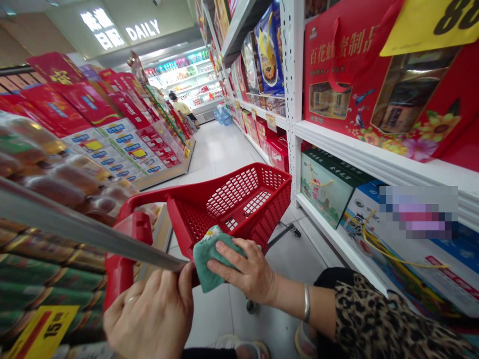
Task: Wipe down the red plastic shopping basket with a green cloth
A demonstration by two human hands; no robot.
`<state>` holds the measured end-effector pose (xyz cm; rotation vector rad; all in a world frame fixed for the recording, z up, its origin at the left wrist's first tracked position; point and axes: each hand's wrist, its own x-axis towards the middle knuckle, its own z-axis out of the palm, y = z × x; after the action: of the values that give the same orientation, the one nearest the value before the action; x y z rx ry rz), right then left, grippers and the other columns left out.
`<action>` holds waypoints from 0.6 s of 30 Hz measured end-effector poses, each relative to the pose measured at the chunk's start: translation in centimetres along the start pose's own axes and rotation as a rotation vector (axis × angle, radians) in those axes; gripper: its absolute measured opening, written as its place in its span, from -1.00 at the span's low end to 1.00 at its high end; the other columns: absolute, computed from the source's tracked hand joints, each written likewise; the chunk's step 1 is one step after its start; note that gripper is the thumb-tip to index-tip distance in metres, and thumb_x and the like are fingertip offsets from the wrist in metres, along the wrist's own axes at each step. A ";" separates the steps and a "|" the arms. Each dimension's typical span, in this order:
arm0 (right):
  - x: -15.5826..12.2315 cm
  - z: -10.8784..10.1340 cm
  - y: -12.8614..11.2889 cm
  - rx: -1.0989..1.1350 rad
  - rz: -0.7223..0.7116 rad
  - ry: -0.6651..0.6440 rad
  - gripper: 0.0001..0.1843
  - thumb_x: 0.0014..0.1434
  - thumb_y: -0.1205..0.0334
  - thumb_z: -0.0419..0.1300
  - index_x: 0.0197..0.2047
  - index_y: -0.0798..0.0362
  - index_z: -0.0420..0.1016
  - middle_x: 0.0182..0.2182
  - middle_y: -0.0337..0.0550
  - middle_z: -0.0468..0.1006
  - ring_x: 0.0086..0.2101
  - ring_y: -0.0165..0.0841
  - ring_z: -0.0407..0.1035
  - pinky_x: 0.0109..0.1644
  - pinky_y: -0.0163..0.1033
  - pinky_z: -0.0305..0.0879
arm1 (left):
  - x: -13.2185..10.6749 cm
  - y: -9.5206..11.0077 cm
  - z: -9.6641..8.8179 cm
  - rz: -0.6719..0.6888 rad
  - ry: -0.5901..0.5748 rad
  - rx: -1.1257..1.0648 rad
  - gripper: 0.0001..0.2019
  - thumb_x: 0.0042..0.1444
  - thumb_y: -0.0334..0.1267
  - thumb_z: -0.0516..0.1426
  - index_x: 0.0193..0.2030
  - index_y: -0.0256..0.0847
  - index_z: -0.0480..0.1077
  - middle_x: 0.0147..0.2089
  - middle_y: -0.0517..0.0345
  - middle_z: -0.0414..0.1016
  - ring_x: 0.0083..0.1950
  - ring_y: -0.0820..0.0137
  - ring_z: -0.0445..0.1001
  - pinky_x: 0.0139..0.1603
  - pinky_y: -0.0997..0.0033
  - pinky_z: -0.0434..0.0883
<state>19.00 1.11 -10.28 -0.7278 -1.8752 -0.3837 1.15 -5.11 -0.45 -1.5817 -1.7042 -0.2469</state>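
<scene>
A red plastic shopping cart (228,204) with a perforated basket stands before me, its basket without goods. My left hand (153,309), a ring on one finger, is closed around the cart's handle, most of which it hides. A grey metal bar (93,224) slants in from the left and ends by that hand's thumb. My right hand (243,269) presses a folded green cloth (209,262) with its fingers, against the handle's right part just below the basket. The cloth has a white and yellow patch at its top. A silver bracelet circles the right wrist.
White shelves (337,134) with red gift boxes (348,75) line the right side. Stacked bottles (56,179), cans and red packages (78,99) fill the left. The tiled aisle (213,142) leads to a lit cooler, where a person (181,107) is near the left display.
</scene>
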 end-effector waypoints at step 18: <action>-2.2 0.1 5.6 -0.161 0.129 -0.167 -0.52 0.42 0.36 0.13 0.32 -0.19 0.46 0.29 -0.14 0.50 0.07 -0.20 0.30 -0.01 -0.11 0.35 | -1.0 -2.9 -1.9 0.063 -0.126 0.084 -0.64 0.44 -0.05 -0.11 -0.34 -0.10 0.29 -0.37 0.01 0.43 -0.22 0.12 0.37 -0.19 0.19 0.13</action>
<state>23.10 4.80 -12.71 -1.0106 -1.9565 -0.4052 -0.81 -7.62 1.24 -1.6145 -1.7331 -0.0441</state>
